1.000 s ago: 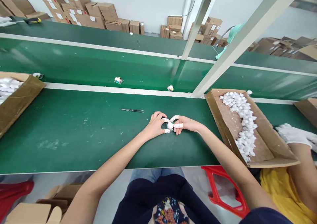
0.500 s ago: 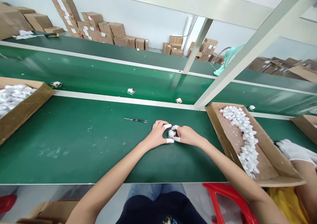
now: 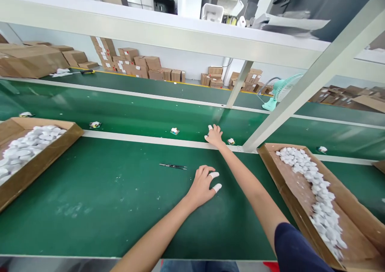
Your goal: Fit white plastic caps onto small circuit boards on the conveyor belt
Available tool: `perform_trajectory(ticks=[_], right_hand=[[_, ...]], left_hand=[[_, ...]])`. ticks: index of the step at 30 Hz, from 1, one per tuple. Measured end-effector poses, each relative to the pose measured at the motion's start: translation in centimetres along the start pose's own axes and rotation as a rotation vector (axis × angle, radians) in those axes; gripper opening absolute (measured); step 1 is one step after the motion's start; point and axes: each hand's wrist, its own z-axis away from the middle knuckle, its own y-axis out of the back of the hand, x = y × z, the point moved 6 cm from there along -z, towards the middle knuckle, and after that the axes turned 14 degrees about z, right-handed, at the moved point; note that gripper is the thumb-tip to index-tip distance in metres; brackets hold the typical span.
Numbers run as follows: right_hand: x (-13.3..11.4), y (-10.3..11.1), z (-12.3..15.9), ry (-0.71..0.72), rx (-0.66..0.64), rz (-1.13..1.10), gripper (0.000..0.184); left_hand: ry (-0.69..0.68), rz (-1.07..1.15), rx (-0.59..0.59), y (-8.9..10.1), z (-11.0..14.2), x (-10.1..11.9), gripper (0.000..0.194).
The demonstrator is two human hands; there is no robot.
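Head view puts both of my hands over the green tabletop (image 3: 99,220), well apart from each other. My left hand (image 3: 201,188) sits low over it, its grip wide and slightly curled with nothing in it, and white finger cots (image 3: 214,175) cover two fingers. Black tweezers (image 3: 173,166) lie just left of that grip, not touching it. My right hand (image 3: 214,136) reaches across the white rail (image 3: 150,139) to the far green belt (image 3: 135,117); its grip looks narrow, and I cannot tell whether it holds anything small. A small wrapped packet (image 3: 230,141) lies just right of that grip, and another (image 3: 175,131) lies near it on the left. A cardboard tray (image 3: 345,208) heaped with white wrapped pieces (image 3: 319,184) stands right of both grips, and a second cardboard tray (image 3: 57,138) of the same pieces sits well left.
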Motion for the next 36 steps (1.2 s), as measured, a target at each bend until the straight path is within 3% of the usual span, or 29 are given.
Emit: perform_trajectory(ticks=[3, 6, 9, 12, 15, 18, 21, 23, 25, 28, 30, 32, 36], right_hand=[[-6.1, 1.7, -0.8, 0.338, 0.162, 0.052, 0.06], [-12.3, 1.8, -1.6, 0.665, 0.107, 0.074, 0.056], [-15.2, 1.7, -3.0, 0.698, -0.019, 0.087, 0.039], [-15.1, 2.6, -3.6, 0.632, -0.032, 0.085, 0.027], [-12.5, 4.3, -2.7, 0.563, -0.011, 0.056, 0.023], [-8.5, 6.2, 0.5, 0.556, -0.036, 0.031, 0.024], [-4.8, 6.9, 6.5, 0.673, -0.122, 0.036, 0.024], [-3.0, 6.2, 11.7, 0.808, -0.206, 0.061, 0.021], [-1.3, 5.4, 16.4, 0.826, -0.2, 0.085, 0.024], [0.4, 5.1, 21.3, 0.807, -0.054, 0.144, 0.037], [2.2, 5.9, 22.7, 0.757, 0.014, 0.176, 0.046], [5.6, 7.6, 22.3, 0.637, 0.03, 0.157, 0.048], [17.6, 10.3, 19.3, 0.185, 0.111, 0.146, 0.03]], left_hand=[[-0.01, -0.029, 0.009, 0.1, 0.1, 0.2, 0.027], [-0.007, -0.053, 0.002, 0.3, 0.2, 0.2, 0.026], [0.0, -0.076, -0.013, 0.4, 0.0, -0.1, 0.024], [-0.025, -0.094, -0.002, 0.6, -0.3, -0.2, 0.023], [-0.091, -0.123, 0.047, 1.1, -0.5, -0.1, 0.024], [-0.159, -0.153, 0.149, 2.2, -0.7, 0.3, 0.024], [-0.192, -0.166, 0.268, 3.4, -0.9, 0.6, 0.03], [-0.199, -0.168, 0.304, 3.8, -1.0, 0.9, 0.033], [-0.203, -0.187, 0.267, 3.4, -1.0, 1.1, 0.036], [-0.21, -0.247, 0.087, 1.6, -0.8, 1.3, 0.048], [-0.204, -0.268, -0.05, 0.2, -0.5, 1.2, 0.059], [-0.183, -0.261, -0.152, -0.9, -0.3, 0.8, 0.064], [-0.119, -0.246, -0.212, -1.4, -0.3, -0.2, 0.046]])
